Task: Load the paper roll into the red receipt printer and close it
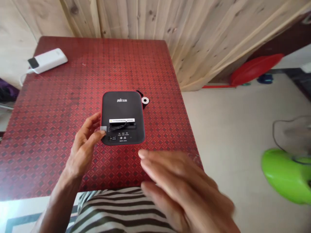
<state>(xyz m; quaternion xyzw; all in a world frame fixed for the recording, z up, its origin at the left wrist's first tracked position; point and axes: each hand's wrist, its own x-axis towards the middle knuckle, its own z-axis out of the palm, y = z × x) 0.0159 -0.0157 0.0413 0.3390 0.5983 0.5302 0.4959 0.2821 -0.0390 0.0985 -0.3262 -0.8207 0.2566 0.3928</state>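
A flat black device with rounded corners and a red rim stands out against the red patterned table. It carries pale lettering, a white label strip and small ports or buttons near its near edge; a thin black strip lies across its slot. My left hand grips it at the lower left corner, thumb on top beside a clear piece of film and fingers at the side. Nothing is in my right hand, which hovers near the table's front edge with its fingers stretched out, apart from the device.
Just behind the device's right side lies a small round white piece with a dark centre, partly hidden. A white power bank with a cable rests at the table's back left. On the floor to the right is a green plastic object.
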